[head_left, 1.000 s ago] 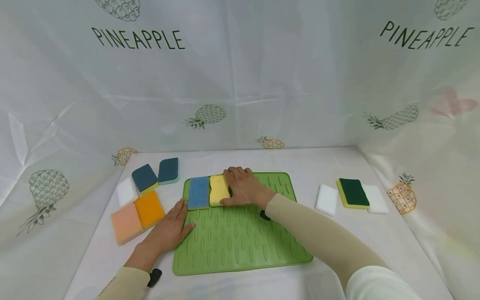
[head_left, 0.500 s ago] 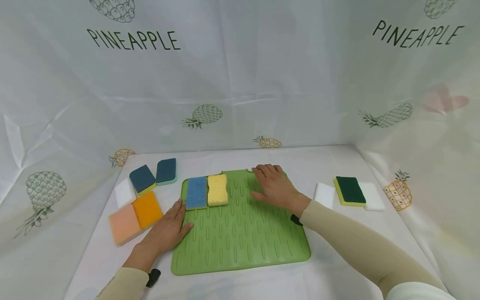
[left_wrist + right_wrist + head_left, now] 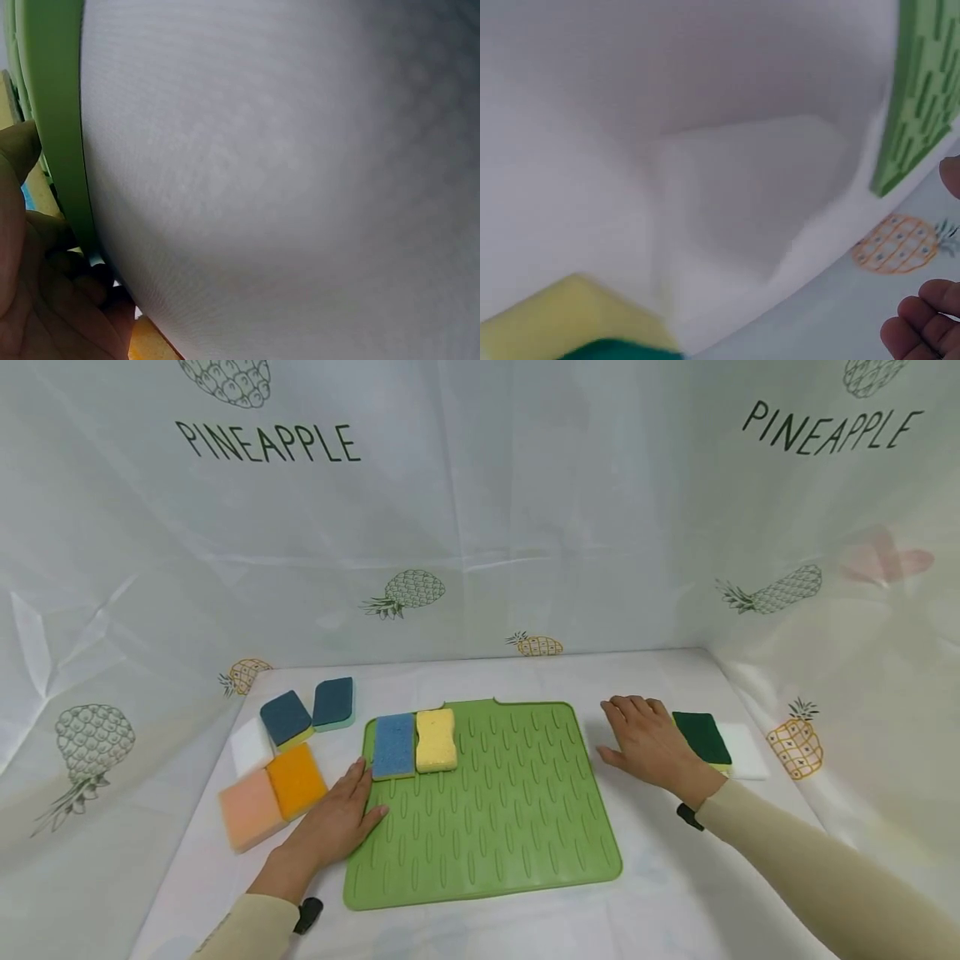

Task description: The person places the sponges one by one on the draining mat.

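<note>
1. White block point(image 3: 735, 199), just off the right side of the green mat point(image 3: 487, 835): it is probably very light and soft, like foam.
2. I think it can squash without breaking, though a hard pinch might dent or tear it. It looks dry, so it should not be slippery.
3. Good holding spots would be two opposite sides near the middle, thumb on one and fingers on the other, squeezing gently.
4. It looks like a flat box lying down, pale all over. The right wrist view is blurry, so its edges may be sharper than they seem.
5. To the right of the mat, the right hand point(image 3: 648, 743) hides the block from the head camera. Its fingers are loose and hold nothing.
6. On the mat's left edge rests the left hand point(image 3: 333, 822), fingers stretched out, gripping nothing. The mat is bumpy and probably bendy, like rubber.
</note>
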`<state>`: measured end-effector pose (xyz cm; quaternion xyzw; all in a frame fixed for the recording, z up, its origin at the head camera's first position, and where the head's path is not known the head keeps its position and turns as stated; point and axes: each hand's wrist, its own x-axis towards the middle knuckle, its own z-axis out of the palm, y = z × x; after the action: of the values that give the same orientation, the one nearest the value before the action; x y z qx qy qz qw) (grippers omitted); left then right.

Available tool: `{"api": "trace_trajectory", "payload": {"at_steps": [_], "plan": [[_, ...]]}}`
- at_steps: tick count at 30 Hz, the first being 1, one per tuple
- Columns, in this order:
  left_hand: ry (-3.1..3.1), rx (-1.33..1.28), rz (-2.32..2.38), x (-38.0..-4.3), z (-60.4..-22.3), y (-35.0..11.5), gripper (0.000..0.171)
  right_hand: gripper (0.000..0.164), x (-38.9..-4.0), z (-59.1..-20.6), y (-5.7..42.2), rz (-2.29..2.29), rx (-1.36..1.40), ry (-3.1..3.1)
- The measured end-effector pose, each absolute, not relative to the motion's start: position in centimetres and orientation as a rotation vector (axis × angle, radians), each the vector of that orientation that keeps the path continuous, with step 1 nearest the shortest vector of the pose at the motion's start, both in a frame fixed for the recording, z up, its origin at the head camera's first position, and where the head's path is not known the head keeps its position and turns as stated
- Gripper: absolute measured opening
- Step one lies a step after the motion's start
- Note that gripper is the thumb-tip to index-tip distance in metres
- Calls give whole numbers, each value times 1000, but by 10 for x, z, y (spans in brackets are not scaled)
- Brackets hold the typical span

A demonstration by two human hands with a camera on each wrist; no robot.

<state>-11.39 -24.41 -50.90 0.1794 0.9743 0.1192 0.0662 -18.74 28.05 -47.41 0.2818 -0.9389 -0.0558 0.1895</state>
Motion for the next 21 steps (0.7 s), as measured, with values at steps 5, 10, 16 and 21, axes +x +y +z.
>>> {"api": "trace_trajectory", "payload": {"at_steps": [5, 10, 16, 21], "plan": [[2937, 529, 356, -114, -511, -244, 78, 74, -175, -479, 315, -184, 761, -2633], [2942, 530, 355, -115, -511, -244, 78, 74, -163, -485, 335, -175, 705, -2690], [2945, 539, 354, -115, -513, -245, 79, 73, -154, -490, 347, -135, 617, -2736], [2943, 533, 345, -116, -516, -246, 79, 80, -151, -490, 351, -120, 530, -2785]]}}
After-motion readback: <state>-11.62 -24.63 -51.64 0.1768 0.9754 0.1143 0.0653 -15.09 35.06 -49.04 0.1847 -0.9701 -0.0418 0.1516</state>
